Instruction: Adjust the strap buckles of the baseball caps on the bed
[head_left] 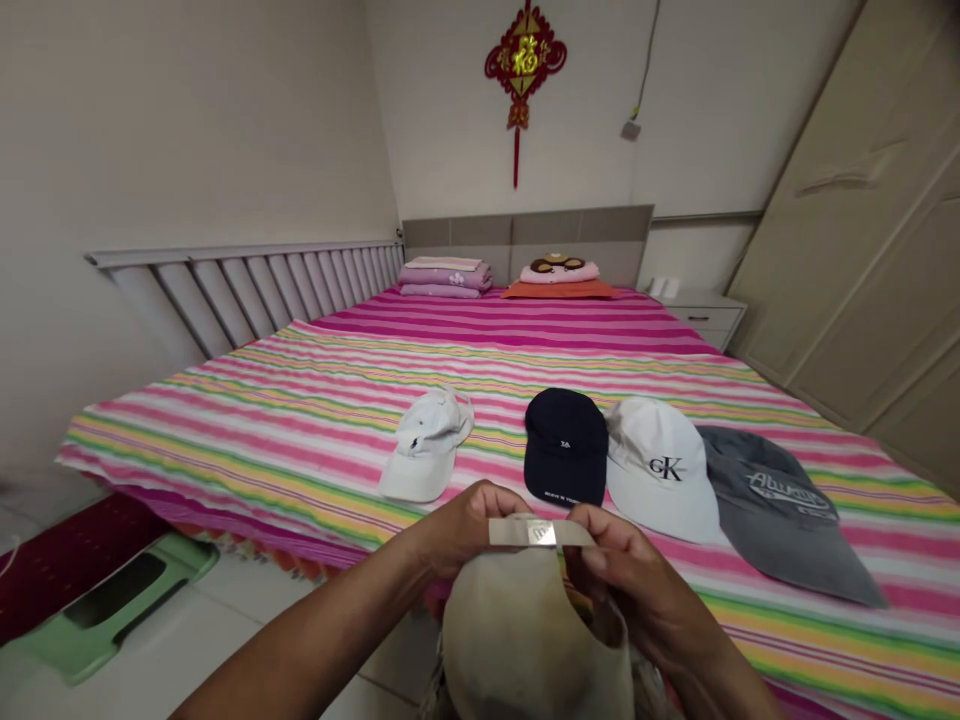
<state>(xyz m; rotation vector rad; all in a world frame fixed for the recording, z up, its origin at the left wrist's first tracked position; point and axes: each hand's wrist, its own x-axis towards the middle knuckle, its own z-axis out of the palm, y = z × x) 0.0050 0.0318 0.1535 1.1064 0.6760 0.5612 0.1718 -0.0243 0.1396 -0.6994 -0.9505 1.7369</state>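
Observation:
I hold a beige cap close to me, back side up, over the near edge of the bed. My left hand and my right hand both pinch its back strap, which has a small metal buckle in the middle. On the striped bedsheet beyond lie a white cap, a navy cap, a white cap with a black logo and a grey cap in a row, the last three overlapping.
Folded pink bedding and a pillow lie at the headboard. A nightstand and a wardrobe stand on the right. A green plastic stool sits on the floor at the left.

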